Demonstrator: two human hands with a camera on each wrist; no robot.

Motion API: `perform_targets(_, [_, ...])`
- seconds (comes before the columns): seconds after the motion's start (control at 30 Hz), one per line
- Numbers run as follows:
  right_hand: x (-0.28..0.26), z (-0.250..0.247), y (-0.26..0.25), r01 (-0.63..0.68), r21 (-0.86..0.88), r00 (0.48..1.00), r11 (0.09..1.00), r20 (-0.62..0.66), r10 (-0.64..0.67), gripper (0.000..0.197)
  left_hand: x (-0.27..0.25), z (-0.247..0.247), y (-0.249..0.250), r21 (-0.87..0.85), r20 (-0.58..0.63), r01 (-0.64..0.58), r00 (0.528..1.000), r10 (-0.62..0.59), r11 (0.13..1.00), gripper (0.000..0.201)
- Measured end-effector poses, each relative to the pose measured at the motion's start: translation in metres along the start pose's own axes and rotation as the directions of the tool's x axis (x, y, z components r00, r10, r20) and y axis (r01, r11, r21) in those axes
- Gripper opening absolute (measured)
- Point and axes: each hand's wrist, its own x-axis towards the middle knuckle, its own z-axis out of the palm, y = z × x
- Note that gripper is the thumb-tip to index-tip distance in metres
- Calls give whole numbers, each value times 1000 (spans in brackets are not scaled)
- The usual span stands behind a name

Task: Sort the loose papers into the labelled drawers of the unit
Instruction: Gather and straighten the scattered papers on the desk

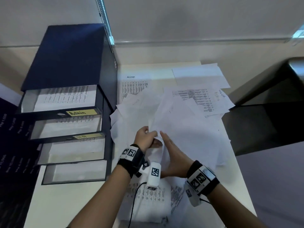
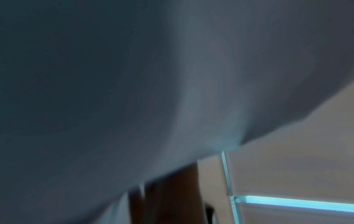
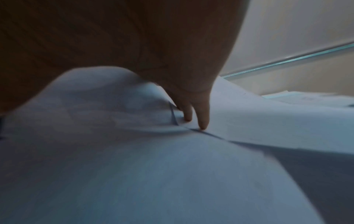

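Note:
A dark navy drawer unit [image 1: 69, 63] stands at the left of the table with several drawers pulled out; one label reads Admin [image 1: 79, 112], another HR [image 1: 85, 136], and printed pages lie inside. Loose papers [image 1: 197, 96] are strewn over the white table. My left hand [image 1: 146, 139] pinches the near corner of a large blank sheet [image 1: 181, 125] that lifts off the pile. My right hand [image 1: 172, 153] lies alongside with straight fingers [image 3: 203, 121] touching that sheet [image 3: 153, 166]. The sheet [image 2: 134, 91] fills the left wrist view.
A page headed Admin [image 1: 131, 83] lies beside the unit. More printed pages [image 1: 151, 195] and a black cable [image 1: 134, 198] lie at the near edge. Dark furniture [image 1: 263, 120] borders the table on the right. A metal rail [image 1: 105, 18] rises behind the unit.

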Motion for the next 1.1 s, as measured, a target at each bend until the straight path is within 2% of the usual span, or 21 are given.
perform_targets(0.1, [-9, -32, -28, 129, 318, 991, 939, -1, -135, 111, -39, -21, 51, -8, 43, -100, 994, 100, 995, 19])
perform_targets(0.17, [-13, -53, -36, 191, 488, 979, 851, -152, -133, 94, -63, -38, 74, 225, 7, -305, 950, 311, 925, 25])
perform_targets(0.23, [-11, -71, -36, 271, 589, 931, 761, -360, -53, 85, -85, -51, 88, 564, -13, -479, 809, 587, 672, 41])
perform_targets(0.27, [-8, -78, -35, 275, 637, 912, 720, -410, 14, 85, -95, -54, 91, 675, 17, -507, 736, 677, 536, 51])
perform_targets(0.3, [-5, -84, -34, 259, 686, 907, 680, -415, 73, 88, -103, -53, 93, 736, 63, -522, 686, 725, 430, 57])
perform_targets(0.37, [-1, -91, -35, 245, 747, 921, 618, -379, 92, 95, -108, -43, 88, 805, 202, -538, 644, 738, 250, 64])
perform_targets(0.4, [-1, -92, -38, 245, 767, 934, 593, -352, 69, 98, -108, -35, 82, 831, 282, -535, 641, 713, 152, 65])
perform_targets(0.47, [-2, -88, -49, 233, 787, 958, 571, -287, 4, 91, -100, -16, 60, 842, 423, -539, 669, 611, 8, 68])
perform_targets(0.5, [-2, -84, -52, 226, 777, 962, 588, -273, -8, 83, -95, -6, 46, 830, 470, -558, 677, 566, -23, 69])
perform_targets(0.53, [0, -77, -50, 198, 761, 960, 617, -277, 33, 70, -91, 2, 30, 809, 513, -587, 676, 529, -34, 69])
perform_targets(0.57, [2, -71, -40, 155, 744, 939, 649, -315, 137, 56, -87, 10, 14, 780, 556, -625, 665, 499, -36, 69])
perform_targets(0.6, [6, -64, -24, 93, 729, 885, 678, -372, 279, 44, -82, 16, -3, 751, 594, -660, 663, 457, -19, 68])
perform_targets(0.67, [12, -52, 19, -100, 703, 726, 705, -433, 534, 28, -71, 21, -35, 704, 636, -707, 672, 379, 72, 62])
perform_targets(0.7, [12, -46, 39, -209, 693, 669, 690, -413, 617, 24, -64, 20, -49, 702, 618, -697, 697, 364, 143, 56])
perform_targets(0.73, [11, -41, 58, -318, 679, 637, 662, -365, 679, 23, -56, 16, -60, 716, 578, -664, 737, 350, 216, 51])
perform_targets(0.8, [5, -31, 90, -511, 609, 621, 606, -225, 751, 22, -36, 0, -74, 762, 468, -565, 818, 334, 317, 47])
perform_targets(0.87, [-3, -24, 109, -619, 492, 624, 612, -165, 763, 19, -15, -21, -83, 801, 303, -415, 902, 307, 431, 54])
perform_targets(0.93, [-9, -20, 119, -626, 459, 608, 631, -220, 763, 19, 5, -41, -92, 791, 134, -255, 959, 249, 556, 60])
perform_targets(0.97, [-10, -22, 120, -616, 444, 601, 651, -270, 752, 18, 15, -47, -97, 792, 79, -184, 976, 201, 583, 63])
perform_targets(1.03, [-10, -27, 120, -578, 393, 609, 715, -375, 699, 20, 27, -52, -107, 784, 76, -125, 992, 105, 608, 70])
perform_targets(1.1, [-7, -33, 124, -489, 416, 601, 767, -476, 642, 21, 28, -46, -109, 796, 135, -169, 986, 102, 582, 68])
